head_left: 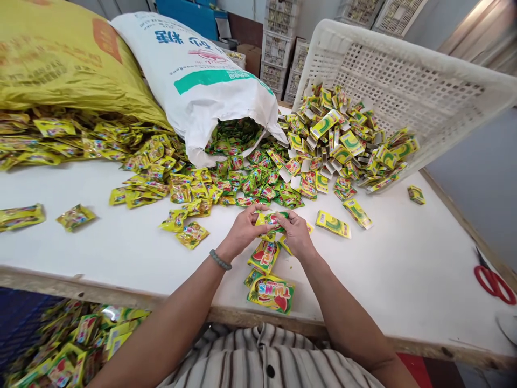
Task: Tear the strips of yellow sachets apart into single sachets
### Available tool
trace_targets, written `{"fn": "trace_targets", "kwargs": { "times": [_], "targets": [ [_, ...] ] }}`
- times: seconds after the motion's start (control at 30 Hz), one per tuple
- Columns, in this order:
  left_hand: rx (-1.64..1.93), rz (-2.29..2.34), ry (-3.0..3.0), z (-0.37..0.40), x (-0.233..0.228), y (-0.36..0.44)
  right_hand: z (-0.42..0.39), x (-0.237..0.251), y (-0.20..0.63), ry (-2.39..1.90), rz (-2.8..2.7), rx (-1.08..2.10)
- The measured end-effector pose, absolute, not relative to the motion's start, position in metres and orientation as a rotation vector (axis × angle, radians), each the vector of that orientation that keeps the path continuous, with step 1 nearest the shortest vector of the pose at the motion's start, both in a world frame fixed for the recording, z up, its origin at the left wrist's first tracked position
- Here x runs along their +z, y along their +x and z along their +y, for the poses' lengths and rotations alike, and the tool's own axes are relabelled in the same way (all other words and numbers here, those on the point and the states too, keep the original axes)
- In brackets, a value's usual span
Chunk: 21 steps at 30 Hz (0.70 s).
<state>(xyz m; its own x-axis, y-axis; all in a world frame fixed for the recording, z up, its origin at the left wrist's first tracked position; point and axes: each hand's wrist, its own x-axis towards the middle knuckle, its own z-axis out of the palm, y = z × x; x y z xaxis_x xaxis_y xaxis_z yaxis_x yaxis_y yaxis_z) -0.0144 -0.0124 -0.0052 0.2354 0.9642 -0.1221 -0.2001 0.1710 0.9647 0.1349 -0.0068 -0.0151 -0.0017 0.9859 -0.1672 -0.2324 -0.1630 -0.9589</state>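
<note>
Between your two hands, at the centre of the white table (pixel 404 269), sits a small stack of yellow-green sachets (pixel 270 220). Your left hand (pixel 242 230) and right hand (pixel 297 233) both have their fingers closed on it, thumbs on top. The stack is slick foil held only at its ends, so a loose pinch could let the middle packets slide out and drop onto the packets (pixel 270 291) lying at 6 o'clock near the table's edge, and from there they could go over the lip. The loose heap (pixel 242 183) at 12 o'clock spills from a white sack (pixel 197 81), and a nudge of your wrist could drag more of it into your working patch. At 2 o'clock a tipped white crate (pixel 404 81) leans over folded cartons (pixel 347 140); it looks ready to shift if bumped. Red scissors (pixel 493 281) lie at 3 o'clock, near the edge. Stacked crates (pixel 278 48) fill the room behind.
</note>
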Motion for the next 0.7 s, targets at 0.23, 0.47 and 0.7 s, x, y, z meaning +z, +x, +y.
{"fn": "trace_targets", "kwargs": {
  "times": [0.23,0.47,0.7],
  "targets": [
    [1.056,0.969,0.981,-0.007,-0.008,-0.016,-0.006,-0.017,0.144,-1.233,-1.171,1.332],
    [1.051,0.939,0.875,-0.002,-0.012,-0.017,-0.006,-0.015,0.159,-1.321,-1.234,1.207],
    [1.077,1.008,1.002,-0.001,-0.015,-0.015,-0.012,-0.008,0.155,-1.284,-1.409,1.15]
  ]
}}
